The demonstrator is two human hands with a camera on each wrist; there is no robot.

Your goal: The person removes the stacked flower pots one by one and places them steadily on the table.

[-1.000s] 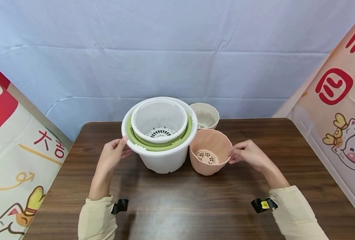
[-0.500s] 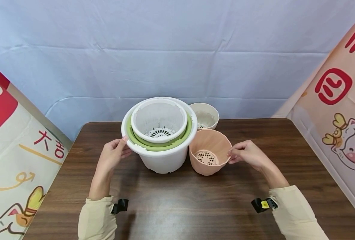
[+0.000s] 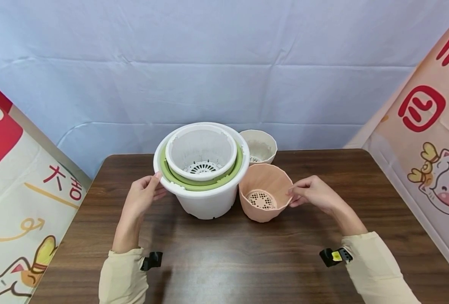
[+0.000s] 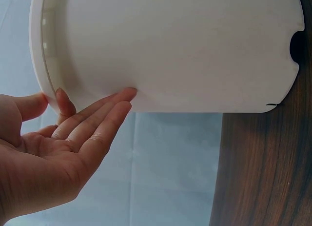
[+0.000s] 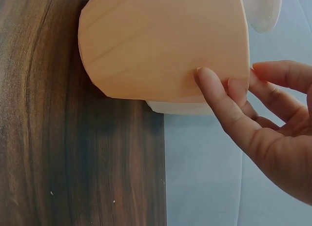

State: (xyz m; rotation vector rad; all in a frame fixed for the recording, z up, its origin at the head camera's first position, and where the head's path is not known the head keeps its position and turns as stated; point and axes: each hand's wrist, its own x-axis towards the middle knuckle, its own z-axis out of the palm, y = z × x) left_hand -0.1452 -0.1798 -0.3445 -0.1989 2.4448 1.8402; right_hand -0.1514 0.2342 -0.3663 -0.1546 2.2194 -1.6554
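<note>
A person's left hand pinches the rim of a large white pot between thumb and forefinger, other fingers extended. Inside it nests a green pot, which holds a smaller white pot with a slotted base. To the right on the wooden table, a cream pot stands behind a peach pot, its rim pinched between the right hand's thumb and fingers.

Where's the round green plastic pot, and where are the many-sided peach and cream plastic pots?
Round green plastic pot [image 3: 201,187]: head view, front rim.
Many-sided peach plastic pot [image 5: 163,43]: right wrist view, outer wall.
Many-sided cream plastic pot [image 3: 260,145]: head view, inner wall.
</note>
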